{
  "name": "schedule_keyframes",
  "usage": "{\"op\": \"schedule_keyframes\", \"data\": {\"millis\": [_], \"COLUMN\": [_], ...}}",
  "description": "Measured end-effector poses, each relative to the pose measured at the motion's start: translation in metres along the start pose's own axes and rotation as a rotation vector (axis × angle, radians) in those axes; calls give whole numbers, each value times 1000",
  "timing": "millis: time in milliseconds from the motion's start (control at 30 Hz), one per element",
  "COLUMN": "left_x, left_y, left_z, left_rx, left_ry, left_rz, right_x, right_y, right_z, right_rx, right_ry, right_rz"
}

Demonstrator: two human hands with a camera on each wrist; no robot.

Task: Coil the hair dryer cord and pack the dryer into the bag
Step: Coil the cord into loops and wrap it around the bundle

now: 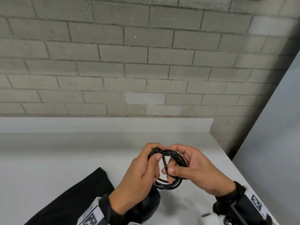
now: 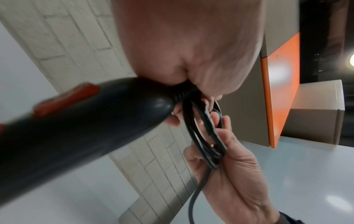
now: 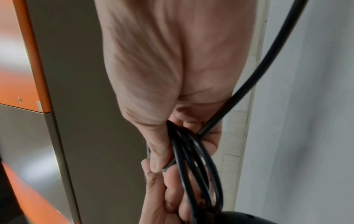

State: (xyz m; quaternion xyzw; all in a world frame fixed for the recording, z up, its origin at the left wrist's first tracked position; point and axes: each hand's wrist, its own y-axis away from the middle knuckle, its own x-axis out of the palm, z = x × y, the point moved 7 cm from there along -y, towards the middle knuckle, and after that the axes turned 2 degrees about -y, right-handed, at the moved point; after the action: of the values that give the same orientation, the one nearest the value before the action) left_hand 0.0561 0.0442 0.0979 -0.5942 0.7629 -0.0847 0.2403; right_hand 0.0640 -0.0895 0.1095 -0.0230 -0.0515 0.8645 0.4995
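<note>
Two hands are up over the table: one left hand [image 1: 139, 172] and one right hand [image 1: 196, 169]. Between them is one black cord [image 1: 172, 184] wound into several loops, joined to one hair dryer [image 2: 67, 121] with one red switch [image 2: 65, 98]. One black bag [image 1: 73, 197] lies on one white table [image 1: 65, 151], and there are two cardboard boxes [image 2: 316, 112].

White table [image 1: 65, 151] by brick wall, black bag [image 1: 78, 192] lying on it, near edge
</note>
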Motion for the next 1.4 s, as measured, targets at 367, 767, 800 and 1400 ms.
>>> {"op": "schedule_keyframes", "data": {"millis": [367, 767, 800, 1400], "left_x": [-5, 0, 1, -7], "left_y": [-7, -7, -7, -9], "left_z": [1, -1, -1, 2], "left_rx": [-23, 12, 13, 95], "left_ry": [-58, -130, -144, -285], "left_rz": [-170, -137, -128, -216], "right_x": [-1, 30, 28, 14], "right_y": [17, 18, 16, 28], "right_z": [9, -3, -7, 14], "right_rx": [-295, -132, -71, 93], "right_ry": [607, 1172, 1058, 30], "right_rz": [-440, -441, -401, -179]}}
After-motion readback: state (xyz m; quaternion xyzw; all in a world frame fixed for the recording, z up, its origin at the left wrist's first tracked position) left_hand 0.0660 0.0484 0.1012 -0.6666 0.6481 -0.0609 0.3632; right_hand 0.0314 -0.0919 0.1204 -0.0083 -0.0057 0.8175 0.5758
